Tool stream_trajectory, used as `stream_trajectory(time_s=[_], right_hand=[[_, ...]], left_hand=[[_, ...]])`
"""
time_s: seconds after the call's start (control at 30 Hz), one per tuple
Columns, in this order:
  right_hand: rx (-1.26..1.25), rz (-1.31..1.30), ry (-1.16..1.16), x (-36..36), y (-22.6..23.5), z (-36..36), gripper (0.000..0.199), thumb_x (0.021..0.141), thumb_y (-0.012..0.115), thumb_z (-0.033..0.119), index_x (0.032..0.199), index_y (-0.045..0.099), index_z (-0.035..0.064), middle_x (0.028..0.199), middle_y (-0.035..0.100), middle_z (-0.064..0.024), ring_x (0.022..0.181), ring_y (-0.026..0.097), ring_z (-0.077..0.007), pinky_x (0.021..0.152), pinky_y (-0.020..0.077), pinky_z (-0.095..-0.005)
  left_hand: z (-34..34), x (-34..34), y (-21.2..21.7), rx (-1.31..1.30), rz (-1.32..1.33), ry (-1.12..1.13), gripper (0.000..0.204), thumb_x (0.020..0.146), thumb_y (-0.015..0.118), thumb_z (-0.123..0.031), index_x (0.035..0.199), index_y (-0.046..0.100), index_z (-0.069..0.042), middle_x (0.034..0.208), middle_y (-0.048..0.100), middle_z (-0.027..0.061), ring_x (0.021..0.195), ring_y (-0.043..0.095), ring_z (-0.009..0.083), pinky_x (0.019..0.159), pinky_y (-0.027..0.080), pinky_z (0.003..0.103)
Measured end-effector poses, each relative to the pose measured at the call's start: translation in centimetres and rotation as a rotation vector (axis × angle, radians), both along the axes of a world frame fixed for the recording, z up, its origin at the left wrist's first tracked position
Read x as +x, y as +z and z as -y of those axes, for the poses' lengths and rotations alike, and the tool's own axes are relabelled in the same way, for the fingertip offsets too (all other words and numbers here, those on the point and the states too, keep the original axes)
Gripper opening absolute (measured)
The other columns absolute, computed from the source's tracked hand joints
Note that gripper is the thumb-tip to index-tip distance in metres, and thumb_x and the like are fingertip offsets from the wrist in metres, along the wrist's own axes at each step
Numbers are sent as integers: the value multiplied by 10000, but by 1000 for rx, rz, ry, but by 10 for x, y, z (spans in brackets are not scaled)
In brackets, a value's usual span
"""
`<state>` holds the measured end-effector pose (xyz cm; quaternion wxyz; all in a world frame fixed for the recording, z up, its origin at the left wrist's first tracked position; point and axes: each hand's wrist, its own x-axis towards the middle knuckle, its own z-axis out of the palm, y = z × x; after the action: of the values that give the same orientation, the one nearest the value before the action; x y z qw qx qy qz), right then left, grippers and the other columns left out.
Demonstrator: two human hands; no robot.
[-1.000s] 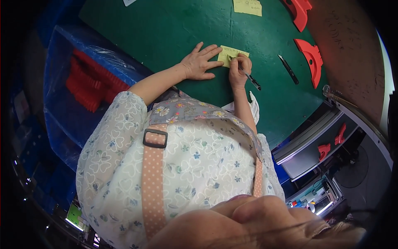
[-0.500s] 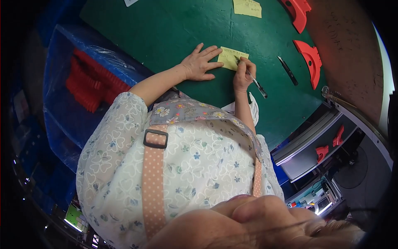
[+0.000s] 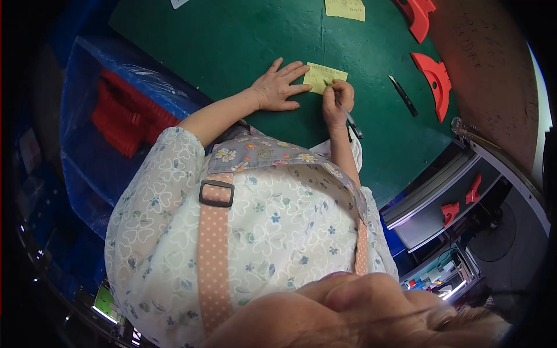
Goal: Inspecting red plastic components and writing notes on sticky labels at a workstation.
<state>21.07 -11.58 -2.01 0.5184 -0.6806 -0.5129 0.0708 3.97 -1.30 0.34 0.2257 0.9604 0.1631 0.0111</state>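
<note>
A yellow paper slip [image 3: 318, 76] with handwriting on it lies on the green tabletop [image 3: 243, 40]. My left hand [image 3: 281, 87] rests flat with fingers spread, its fingertips at the slip's left edge. In my right hand [image 3: 338, 103] a pen [image 3: 354, 128] is gripped between thumb and fingers, its tip on or just above the slip's lower right part. The pen's back end slants down toward me. To the right of that hand lies a slim black craft knife [image 3: 402, 96], touched by neither hand.
Red curved plastic parts [image 3: 435, 84] lie along the table's right side. Another yellow slip [image 3: 346, 8] is at the far edge of view. On the left stands a blue bin [image 3: 75, 145] lined with clear plastic, holding stacked red parts [image 3: 125, 116]. A grey shelf [image 3: 429, 223] stands lower right.
My right hand and the pen have shifted slightly left over the slip, and the pen's back end has swung left. More writing shows on the slip. My left hand stays in place.
</note>
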Motion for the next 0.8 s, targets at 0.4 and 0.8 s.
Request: stream_trajectory(time_s=[0.4,0.8], right_hand=[[-53,43,43,-13,0,-2,75,705,599,60,719,526,49,828,573,-129,813,532,-268,760,395,-355],[-80,35,44,-14,2,-4,71,709,592,62,713,523,48,826,577,-127,812,531,-270,762,392,-356]], left_hand=[[0,0,0,-16,36,-6,424,713,599,-403,1089,545,-215,1358,284,114,1280,229,267,1003,174,555],[-1,0,0,-12,48,-6,381,703,614,-389,1023,556,-191,1351,291,120,1277,233,274,992,189,566]])
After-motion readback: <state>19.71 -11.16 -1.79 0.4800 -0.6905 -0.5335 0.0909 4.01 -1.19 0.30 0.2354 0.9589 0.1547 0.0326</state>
